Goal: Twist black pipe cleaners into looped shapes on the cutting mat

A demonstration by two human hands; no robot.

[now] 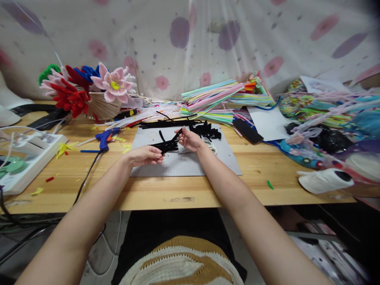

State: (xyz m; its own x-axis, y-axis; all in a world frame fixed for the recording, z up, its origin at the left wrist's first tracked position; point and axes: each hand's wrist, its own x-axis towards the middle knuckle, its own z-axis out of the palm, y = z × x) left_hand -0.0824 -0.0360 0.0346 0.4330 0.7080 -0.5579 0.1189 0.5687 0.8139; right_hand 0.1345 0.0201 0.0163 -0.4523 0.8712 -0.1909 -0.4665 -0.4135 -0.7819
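My right hand [190,139] is closed in a pinch on a black pipe cleaner [177,135] above the grey cutting mat [190,168]. This fuzzy strip slants down to the left, toward my left hand [147,155]. The fingers of my left hand are curled together around its lower end, which they partly hide. Short black pipe cleaner pieces [170,147] lie in a bunch on the mat between the hands. Behind my right hand sits a heap of black fuzzy shaped pieces [208,130]. Long black pipe cleaners [166,123] lie along the mat's back edge.
A blue glue gun [104,138] and a white power strip [32,162] are at left. Pipe-cleaner flowers [114,84] stand behind them. Pastel pipe cleaners [213,97] are piled at the back. A dark phone-like slab [247,131] and a white thread cone [325,180] lie at right.
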